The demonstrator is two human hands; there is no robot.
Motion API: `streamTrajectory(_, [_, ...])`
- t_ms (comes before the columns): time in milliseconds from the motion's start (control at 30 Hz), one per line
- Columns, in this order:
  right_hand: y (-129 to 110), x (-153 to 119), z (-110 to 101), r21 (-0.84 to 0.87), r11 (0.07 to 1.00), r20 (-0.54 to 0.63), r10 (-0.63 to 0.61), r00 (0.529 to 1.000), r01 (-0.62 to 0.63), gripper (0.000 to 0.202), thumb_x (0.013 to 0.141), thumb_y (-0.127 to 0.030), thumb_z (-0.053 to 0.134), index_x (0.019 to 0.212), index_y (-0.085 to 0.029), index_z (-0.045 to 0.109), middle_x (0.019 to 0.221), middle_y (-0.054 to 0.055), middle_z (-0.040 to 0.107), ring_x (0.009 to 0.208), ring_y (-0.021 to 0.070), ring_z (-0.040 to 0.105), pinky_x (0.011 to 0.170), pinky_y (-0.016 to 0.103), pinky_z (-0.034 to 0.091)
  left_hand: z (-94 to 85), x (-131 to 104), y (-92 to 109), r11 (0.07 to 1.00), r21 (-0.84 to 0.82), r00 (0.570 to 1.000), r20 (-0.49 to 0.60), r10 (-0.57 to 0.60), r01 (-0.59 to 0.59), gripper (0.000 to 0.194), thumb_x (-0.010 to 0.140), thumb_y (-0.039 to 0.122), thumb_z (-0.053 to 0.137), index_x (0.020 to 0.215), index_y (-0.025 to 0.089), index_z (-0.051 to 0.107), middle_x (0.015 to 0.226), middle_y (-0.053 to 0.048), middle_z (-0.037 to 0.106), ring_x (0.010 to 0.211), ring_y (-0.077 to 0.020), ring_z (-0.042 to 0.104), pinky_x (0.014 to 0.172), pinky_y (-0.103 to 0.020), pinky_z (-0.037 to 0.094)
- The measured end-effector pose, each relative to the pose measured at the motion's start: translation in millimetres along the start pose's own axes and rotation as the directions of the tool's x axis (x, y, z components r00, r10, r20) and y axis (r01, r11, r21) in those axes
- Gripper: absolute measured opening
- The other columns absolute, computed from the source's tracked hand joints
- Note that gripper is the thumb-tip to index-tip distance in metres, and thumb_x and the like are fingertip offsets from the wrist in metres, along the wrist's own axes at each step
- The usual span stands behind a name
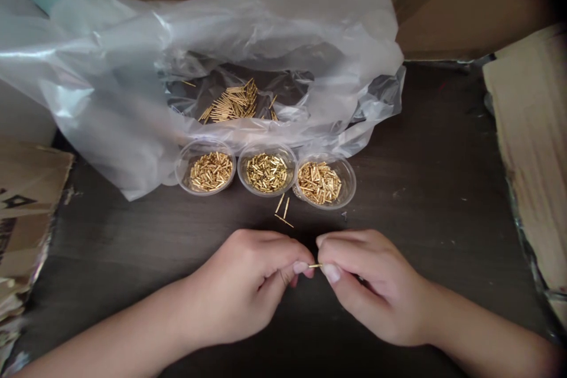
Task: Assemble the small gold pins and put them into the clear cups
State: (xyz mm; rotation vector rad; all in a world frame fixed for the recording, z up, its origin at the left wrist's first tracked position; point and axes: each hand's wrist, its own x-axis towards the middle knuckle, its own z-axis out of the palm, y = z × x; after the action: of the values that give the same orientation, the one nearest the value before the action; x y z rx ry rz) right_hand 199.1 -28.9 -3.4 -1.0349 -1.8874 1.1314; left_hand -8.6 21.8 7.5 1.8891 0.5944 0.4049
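Note:
Between the fingertips of both hands runs a thin gold-coloured metal pin (315, 266), lying roughly level. My left hand (261, 277) pinches one end of it, and my right hand (376, 283) pinches the other. The fingers hide most of its length. Just beyond my hands, several loose gold pins (284, 221) lie on the dark table (133, 248). Behind these stand three clear plastic cups in a row: the left cup (179, 172), the middle cup (241, 168) and the right cup (351, 184). Each holds many small gold metal pieces.
A crumpled clear plastic bag (283, 6) lies open behind the cups, with a heap of long gold pins (233, 101) inside. Cardboard (531, 159) borders the table on the right, and a cardboard box (31, 207) on the left. A cardboard wall (465, 18) stands at the back.

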Motion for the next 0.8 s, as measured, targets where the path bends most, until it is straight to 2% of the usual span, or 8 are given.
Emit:
streamTrajectory(333, [-1.4, -2.4, 2.0, -0.091, 0.996, 0.018, -0.011, 1.000, 0.012, 0.019, 0.090, -0.008, 0.041, 0.076, -0.020, 0.038, 0.064, -0.006, 0.036, 0.056, 0.0072, 0.037, 0.054, 0.023, 0.030, 1.0, -0.3, -0.5, 1.000, 0.002, 1.000, -0.008, -0.001, 0.001, 0.020, 0.089, -0.003, 0.050, 0.085, 0.013, 0.062, 0.066, 0.005, 0.058, 0.057, -0.0054, 0.054, 0.058, -0.016, 0.043])
streamTrajectory(567, [-2.1, -3.6, 0.5, -0.120, 0.993, 0.006, -0.024, 1.000, 0.025, 0.021, 0.092, -0.006, 0.041, 0.077, -0.020, 0.037, 0.065, -0.006, 0.037, 0.057, 0.0072, 0.037, 0.055, 0.023, 0.030, -0.9, -0.7, 3.3, 1.000, -0.023, 1.000, -0.013, -0.010, 0.010, 0.019, 0.097, 0.006, 0.049, 0.087, 0.013, 0.064, 0.070, 0.003, 0.060, 0.057, -0.0051, 0.055, 0.059, -0.017, 0.046])
streamTrajectory(800, [-4.0, -3.4, 3.0, -0.248, 0.968, -0.004, -0.045, 0.999, 0.042, 0.019, 0.088, -0.006, 0.043, 0.075, -0.018, 0.043, 0.065, -0.005, 0.037, 0.056, 0.0081, 0.035, 0.055, 0.024, 0.030, -1.8, 0.0, 4.8, 1.000, -0.022, 1.000, 0.003, -0.016, 0.016, 0.016, 0.094, 0.010, 0.053, 0.087, 0.012, 0.067, 0.072, -0.001, 0.064, 0.062, -0.0101, 0.058, 0.059, -0.022, 0.046])
